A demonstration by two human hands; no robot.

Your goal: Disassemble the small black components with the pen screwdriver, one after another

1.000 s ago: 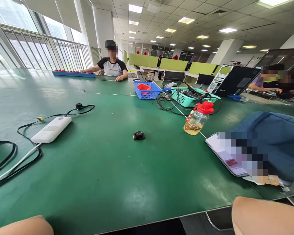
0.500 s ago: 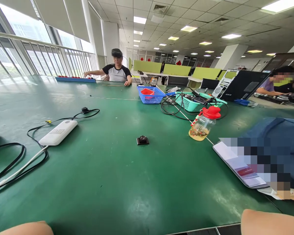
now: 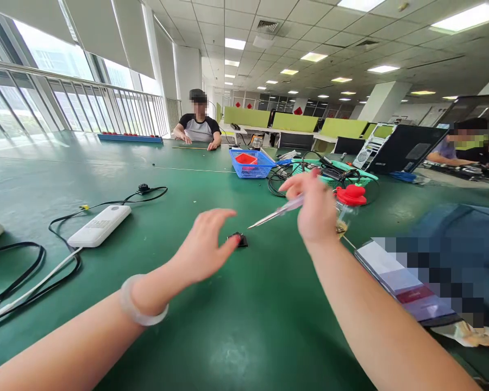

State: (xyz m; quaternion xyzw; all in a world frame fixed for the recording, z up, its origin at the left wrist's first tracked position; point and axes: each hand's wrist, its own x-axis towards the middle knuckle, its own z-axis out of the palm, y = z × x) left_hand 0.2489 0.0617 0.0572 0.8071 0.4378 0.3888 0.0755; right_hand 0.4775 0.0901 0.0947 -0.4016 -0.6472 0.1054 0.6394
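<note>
Open office, long green table (image 3: 146, 326) stretching toward the windows. Lying near the middle of it, a small black part (image 3: 240, 239), just past the left fingertips. Left hand (image 3: 201, 250) hovering low over the table, fingers spread and slightly curled, holding nothing, a pale bangle (image 3: 140, 309) sitting on the wrist. Right hand (image 3: 313, 209) raised above the table, pinching a thin screwdriver (image 3: 275, 213) between thumb and fingers, tip pointing down-left toward the part, not touching it. Behind the right hand, partly hidden, a jar (image 3: 348, 203) with a red lid. Resting to the left, a white power strip (image 3: 100, 226) with black cables. Farther back, a blue basket (image 3: 250, 163) and a green basket (image 3: 334, 171) holding cables. Sitting at the far end, a person (image 3: 198, 127), both hands on the table.
</note>
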